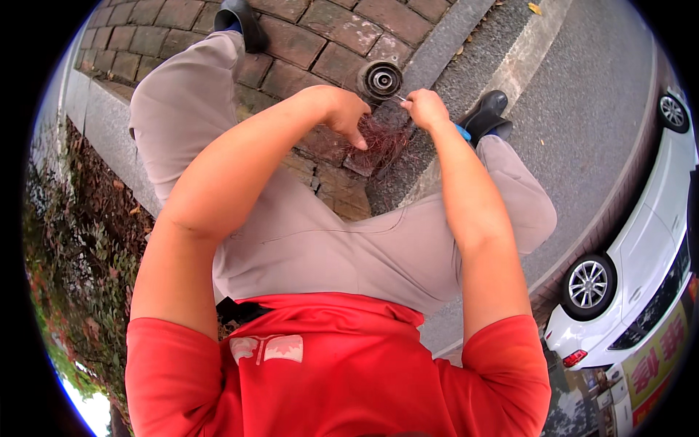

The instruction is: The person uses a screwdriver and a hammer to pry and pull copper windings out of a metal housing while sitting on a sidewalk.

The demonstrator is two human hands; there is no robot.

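A round dark metal part (382, 79) with concentric rings stands on the paving, its ringed face up. Just below it lies a loose tangle of thin reddish wire (382, 146) on a flat, brick-like piece. My left hand (342, 114) is at the tangle's left edge, thumb spread from its bent fingers; some fingertips are hidden. My right hand (426, 109) is closed in a pinch on a thin metal rod (400, 98), whose tip points left at the base of the round part. The rod's other end is hidden in the hand.
Red-brown paving bricks (291, 40) meet a grey kerb strip (448, 40) and asphalt (575, 109) on the right. My dark shoes (489, 113) flank the work. Something bright blue (463, 132) shows behind my right wrist. A white car (641, 255) stands far right; shrubs (80, 269) grow at left.
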